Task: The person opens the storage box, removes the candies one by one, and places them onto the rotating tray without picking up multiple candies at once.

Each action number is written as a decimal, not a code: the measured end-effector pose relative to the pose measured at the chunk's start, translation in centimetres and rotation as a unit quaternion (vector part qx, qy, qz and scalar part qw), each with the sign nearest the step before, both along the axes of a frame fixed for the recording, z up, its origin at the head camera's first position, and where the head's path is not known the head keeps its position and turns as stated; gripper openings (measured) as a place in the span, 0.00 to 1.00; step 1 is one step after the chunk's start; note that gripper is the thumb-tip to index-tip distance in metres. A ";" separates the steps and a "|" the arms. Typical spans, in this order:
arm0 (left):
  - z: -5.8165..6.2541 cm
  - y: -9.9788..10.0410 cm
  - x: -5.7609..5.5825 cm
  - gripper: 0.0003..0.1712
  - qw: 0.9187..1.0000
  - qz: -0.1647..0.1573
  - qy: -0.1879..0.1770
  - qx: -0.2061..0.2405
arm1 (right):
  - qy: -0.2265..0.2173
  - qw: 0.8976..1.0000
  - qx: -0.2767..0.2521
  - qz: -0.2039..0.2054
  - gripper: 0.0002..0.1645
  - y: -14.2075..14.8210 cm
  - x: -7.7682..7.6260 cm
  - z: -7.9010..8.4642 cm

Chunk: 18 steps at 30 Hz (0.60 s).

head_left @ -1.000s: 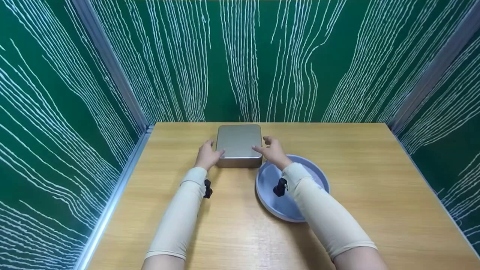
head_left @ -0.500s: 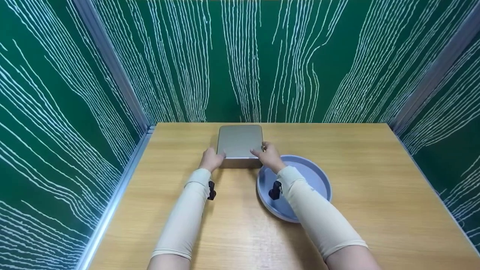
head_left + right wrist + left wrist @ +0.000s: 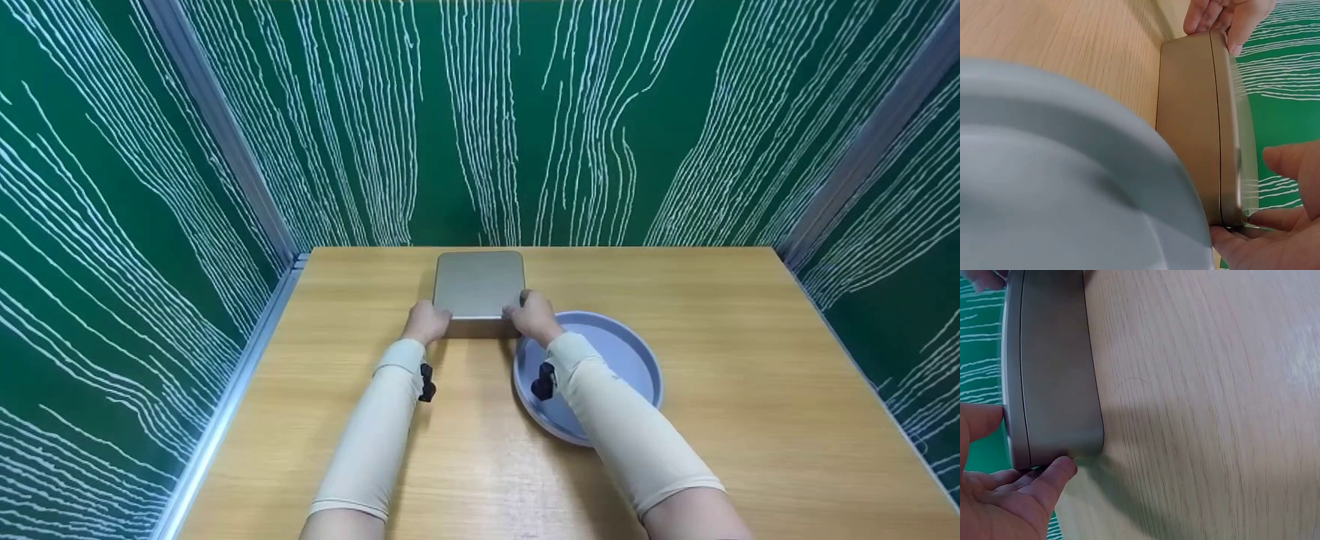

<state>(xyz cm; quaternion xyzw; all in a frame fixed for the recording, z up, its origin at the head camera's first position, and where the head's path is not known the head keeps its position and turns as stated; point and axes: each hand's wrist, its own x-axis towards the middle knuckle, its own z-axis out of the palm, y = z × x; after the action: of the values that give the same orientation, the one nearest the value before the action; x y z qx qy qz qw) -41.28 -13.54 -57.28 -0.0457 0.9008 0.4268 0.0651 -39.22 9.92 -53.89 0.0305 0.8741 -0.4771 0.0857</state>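
A rectangular metal tin box (image 3: 480, 283) with a smooth, rounded-corner lid lies near the back of the table. My left hand (image 3: 426, 322) grips its front left corner; in the left wrist view the thumb is at the lid's edge and the fingers (image 3: 1053, 484) press the side wall. At the front right corner is my right hand (image 3: 534, 316), its fingers against the side wall and the thumb (image 3: 1286, 160) over the lid. A thin seam between lid and body runs unbroken along the tin box (image 3: 1188, 118). The right fingertips are partly hidden behind the round tray's rim.
A round grey-blue tray (image 3: 634, 356) with a raised rim lies under my right forearm, close by the box's front right corner. Green panels (image 3: 675, 187) with white wavy lines rise behind the wooden table (image 3: 750, 390) and on both sides.
Both hands have moved inward to the box's front corners and taken hold of its sides; the right hand has closed a visible gap. Box and tray stay in place.
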 end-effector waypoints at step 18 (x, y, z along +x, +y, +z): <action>2.6 -0.8 2.6 0.32 1.000 0.026 -0.016 0.007 | 0.004 0.999 0.048 -0.008 0.33 -1.4 0.2 0.1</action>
<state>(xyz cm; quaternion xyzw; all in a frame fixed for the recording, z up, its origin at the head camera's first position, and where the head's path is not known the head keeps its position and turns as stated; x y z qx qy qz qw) -38.72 -14.32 -54.73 -0.0752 0.8952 0.4339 0.0685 -38.97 8.52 -53.75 0.0392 0.8963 -0.4351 0.0767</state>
